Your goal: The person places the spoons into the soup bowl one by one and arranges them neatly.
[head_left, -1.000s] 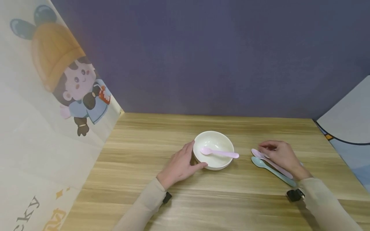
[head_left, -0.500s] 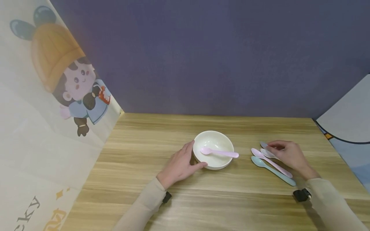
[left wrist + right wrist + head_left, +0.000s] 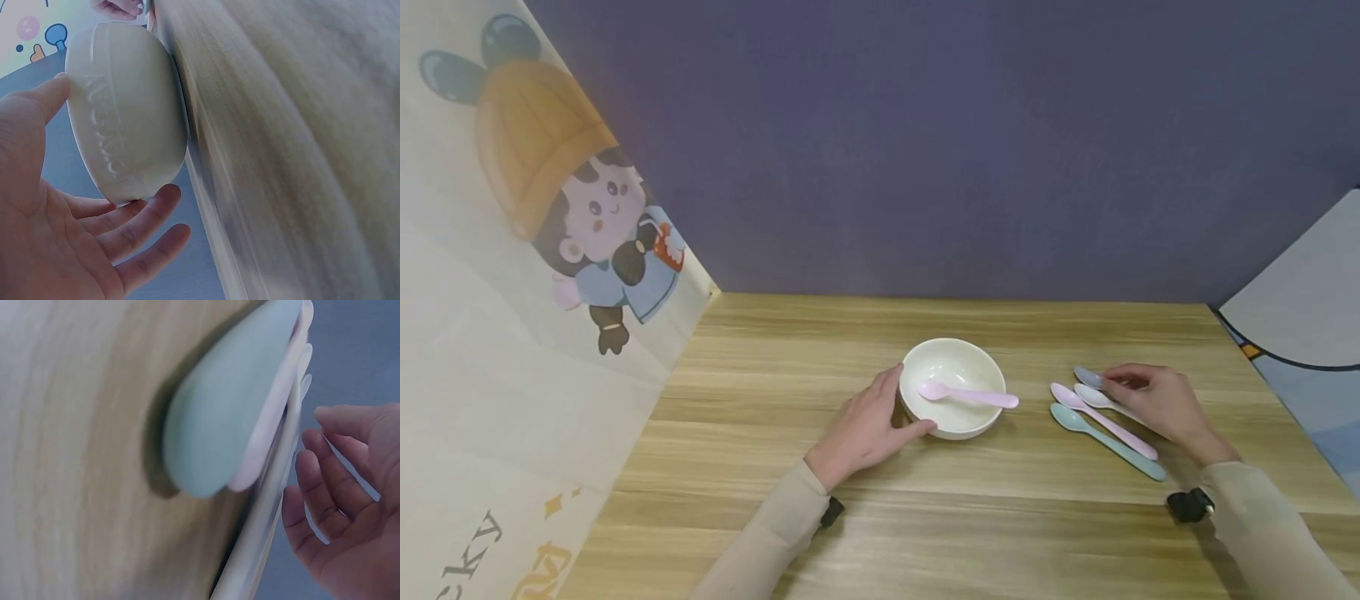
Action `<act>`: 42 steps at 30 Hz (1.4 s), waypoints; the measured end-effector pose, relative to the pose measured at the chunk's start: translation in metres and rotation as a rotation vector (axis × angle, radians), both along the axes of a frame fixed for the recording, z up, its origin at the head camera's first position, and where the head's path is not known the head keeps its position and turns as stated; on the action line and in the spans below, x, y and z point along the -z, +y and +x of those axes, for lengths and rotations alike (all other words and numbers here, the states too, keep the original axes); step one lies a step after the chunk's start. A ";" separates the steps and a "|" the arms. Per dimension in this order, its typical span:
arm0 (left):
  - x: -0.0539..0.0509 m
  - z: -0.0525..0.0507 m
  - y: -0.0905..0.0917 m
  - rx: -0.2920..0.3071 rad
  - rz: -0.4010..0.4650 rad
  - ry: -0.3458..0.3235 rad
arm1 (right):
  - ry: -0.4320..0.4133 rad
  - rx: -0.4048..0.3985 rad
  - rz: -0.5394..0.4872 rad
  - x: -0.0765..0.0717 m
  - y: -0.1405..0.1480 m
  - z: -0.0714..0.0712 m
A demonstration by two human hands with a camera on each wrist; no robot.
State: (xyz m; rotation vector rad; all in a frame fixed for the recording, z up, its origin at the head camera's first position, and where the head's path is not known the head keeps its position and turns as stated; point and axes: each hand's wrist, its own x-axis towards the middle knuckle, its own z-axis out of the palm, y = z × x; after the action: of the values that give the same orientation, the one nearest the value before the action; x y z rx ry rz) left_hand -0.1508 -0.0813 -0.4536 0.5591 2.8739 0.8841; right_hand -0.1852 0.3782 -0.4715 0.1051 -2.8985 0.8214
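My left hand (image 3: 867, 429) holds a white bowl (image 3: 951, 354) at its near left side, thumb and fingers spread round the wall. Raised lettering shows on the bowl (image 3: 128, 112) in the left wrist view. Inside lies a short pink spoon (image 3: 973, 397), its handle over the right rim. My right hand (image 3: 1157, 408) hovers over several long spoons, with thumb and index finger close to a lilac spoon (image 3: 1087, 377). Beside it lie a white spoon (image 3: 1093, 397), a pink spoon (image 3: 1105, 423) and a pale green spoon (image 3: 1108, 442). The right fingers are loosely bent, with nothing visible between them.
The wood-grain table (image 3: 925, 525) meets a dark blue panel (image 3: 925, 167) at the back. A white panel with a cartoon figure (image 3: 602, 208) stands on the left, and another printed panel (image 3: 1307, 308) on the right.
My right hand has shifted rightward, uncovering the heads of the white and lilac spoons. The left hand and the bowl with its pink spoon stay in place.
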 end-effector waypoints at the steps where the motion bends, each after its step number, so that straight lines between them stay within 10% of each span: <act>1: 0.000 0.000 0.000 0.001 0.004 0.001 | -0.001 0.003 0.001 0.000 0.001 0.000; 42: 0.003 -0.001 0.000 -0.007 -0.010 -0.001 | -0.117 -0.039 0.101 0.005 0.022 -0.003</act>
State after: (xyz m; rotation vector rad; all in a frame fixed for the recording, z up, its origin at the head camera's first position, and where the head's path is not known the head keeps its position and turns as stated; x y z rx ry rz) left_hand -0.1519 -0.0813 -0.4565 0.5476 2.8792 0.8704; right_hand -0.1880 0.3998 -0.4769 0.1281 -3.0568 0.7097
